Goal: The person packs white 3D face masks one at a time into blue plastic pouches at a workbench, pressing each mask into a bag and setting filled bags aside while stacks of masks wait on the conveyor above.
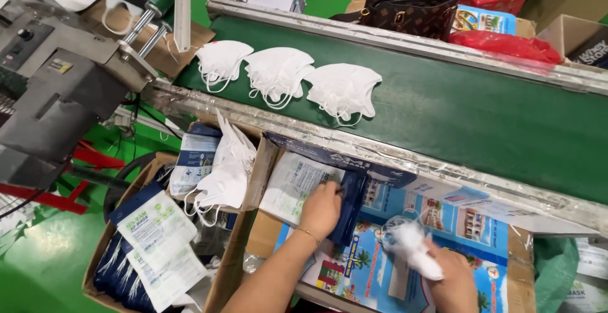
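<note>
The left hand gripped a dark-blue mask pouch while, just beside it, the right hand clutched a white face mask.

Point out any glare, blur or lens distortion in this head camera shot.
Head view: glare streaks the clear film along the near conveyor rail; the right hand and the clear bag of white masks it grips are motion-blurred, while the left hand on the dark blue pouch is sharper; the green belt and its rails bow from wide-angle distortion; lighting is even, shadows soft.
</note>
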